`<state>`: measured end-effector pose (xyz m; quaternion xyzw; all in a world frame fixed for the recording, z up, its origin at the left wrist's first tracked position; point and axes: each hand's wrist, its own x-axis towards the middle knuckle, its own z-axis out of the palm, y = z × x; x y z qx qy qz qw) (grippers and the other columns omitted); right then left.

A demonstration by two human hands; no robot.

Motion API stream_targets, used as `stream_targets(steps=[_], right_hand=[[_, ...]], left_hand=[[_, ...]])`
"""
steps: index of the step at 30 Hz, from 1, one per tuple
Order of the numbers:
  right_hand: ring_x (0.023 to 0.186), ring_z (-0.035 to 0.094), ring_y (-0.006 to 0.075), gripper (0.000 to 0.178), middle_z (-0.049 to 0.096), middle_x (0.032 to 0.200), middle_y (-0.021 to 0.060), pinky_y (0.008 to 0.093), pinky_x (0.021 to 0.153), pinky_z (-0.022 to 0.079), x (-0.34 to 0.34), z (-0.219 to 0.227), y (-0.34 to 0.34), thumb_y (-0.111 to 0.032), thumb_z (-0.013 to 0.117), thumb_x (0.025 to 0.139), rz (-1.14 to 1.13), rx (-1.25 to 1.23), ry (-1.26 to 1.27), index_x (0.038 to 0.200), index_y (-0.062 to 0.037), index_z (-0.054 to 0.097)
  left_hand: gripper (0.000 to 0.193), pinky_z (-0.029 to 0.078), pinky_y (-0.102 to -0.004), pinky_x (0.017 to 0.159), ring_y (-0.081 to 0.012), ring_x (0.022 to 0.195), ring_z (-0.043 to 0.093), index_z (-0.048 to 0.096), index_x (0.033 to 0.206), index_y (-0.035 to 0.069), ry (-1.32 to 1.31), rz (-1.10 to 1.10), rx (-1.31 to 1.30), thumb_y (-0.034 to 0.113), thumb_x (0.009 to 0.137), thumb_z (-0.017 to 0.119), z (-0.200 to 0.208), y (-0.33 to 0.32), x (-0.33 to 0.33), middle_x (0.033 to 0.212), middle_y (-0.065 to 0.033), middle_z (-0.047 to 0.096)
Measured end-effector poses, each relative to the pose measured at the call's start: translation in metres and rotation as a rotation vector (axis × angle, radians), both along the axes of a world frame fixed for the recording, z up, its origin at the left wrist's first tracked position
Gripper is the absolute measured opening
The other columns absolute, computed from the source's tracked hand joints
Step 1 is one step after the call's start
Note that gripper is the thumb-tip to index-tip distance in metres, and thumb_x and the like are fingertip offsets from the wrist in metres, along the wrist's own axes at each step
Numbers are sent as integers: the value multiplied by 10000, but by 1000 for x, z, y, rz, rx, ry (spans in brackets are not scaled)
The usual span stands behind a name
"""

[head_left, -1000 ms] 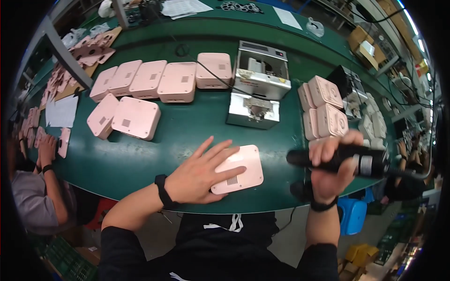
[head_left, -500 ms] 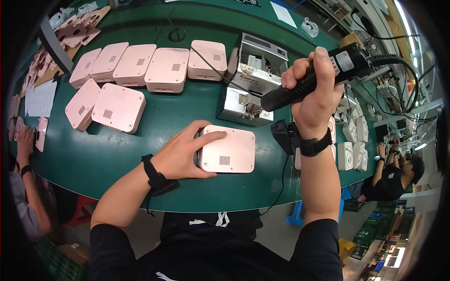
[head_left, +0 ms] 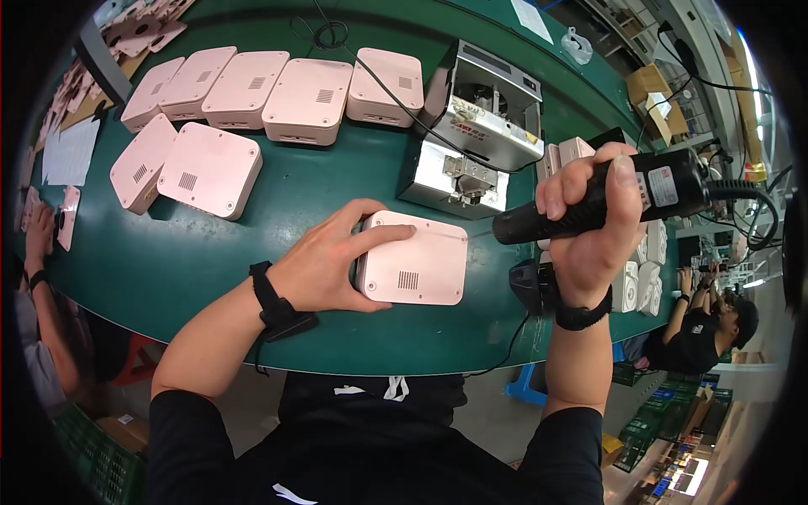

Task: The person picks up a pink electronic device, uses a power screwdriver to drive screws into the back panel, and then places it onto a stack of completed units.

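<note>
On the green table point(head_left: 353, 343), a pale pink box point(head_left: 417, 268) lies flat just in front of the silver machine point(head_left: 484, 124), on the person's side of it. Its slotted, screw-holed face is up. The left hand point(head_left: 324, 261) grips the left end of this box, the thumb at the near corner and the index finger lying across the top. The right hand point(head_left: 593, 231) is wrapped around a black power screwdriver point(head_left: 686, 181), held in front of the machine and to its right. The tool's thin bit points left toward the box's right edge; whether the two touch, I cannot tell.

Left of the machine stands a row of five more pink boxes point(head_left: 307, 99), and two others point(head_left: 210, 171) lean together in front of that row. A black cord point(head_left: 391, 94) runs across the front of the machine. Far to its left are white papers point(head_left: 71, 156) and another person's hand point(head_left: 38, 236) near a pink plate point(head_left: 67, 217). Right of the machine, more pink boxes point(head_left: 576, 149) are partly hidden behind the right hand.
</note>
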<state>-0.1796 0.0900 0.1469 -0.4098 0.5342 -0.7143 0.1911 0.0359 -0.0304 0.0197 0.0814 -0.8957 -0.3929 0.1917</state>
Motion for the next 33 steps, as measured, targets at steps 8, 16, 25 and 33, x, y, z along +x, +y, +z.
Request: stream_targets(steps=[8, 16, 25, 33], right_hand=[[509, 454, 146, 225, 484, 656, 41, 326, 535, 416, -3, -19, 3, -320, 512, 956, 42, -36, -9, 986, -103, 465], [509, 458, 152, 219, 486, 659, 42, 334, 539, 423, -2, -27, 8, -322, 502, 960, 59, -75, 42, 1008, -111, 468], [537, 474, 158, 249, 494, 665, 45, 341, 558, 424, -3, 15, -23, -336, 516, 973, 33, -217, 40, 1017, -91, 495], [538, 469, 159, 272, 492, 662, 40, 335, 566, 417, -5, 10, -28, -360, 512, 975, 21, -51, 6, 1000, -90, 516]], left_hand=[[798, 498, -416, 941, -347, 1147, 540, 554, 1324, 211, -17, 7, 6, 282, 598, 877, 0, 1, -2, 1296, -143, 459], [814, 497, -418, 940, -345, 1145, 541, 543, 1331, 218, -7, 3, -18, 287, 593, 879, 0, 1, -2, 1293, -140, 458], [810, 503, -415, 941, -344, 1131, 552, 552, 1326, 216, -27, 3, 1, 290, 593, 889, 4, 3, 0, 1295, -136, 455], [809, 497, -419, 949, -345, 1137, 548, 553, 1326, 211, -7, 6, 10, 304, 595, 887, -2, 3, 1, 1306, -138, 451]])
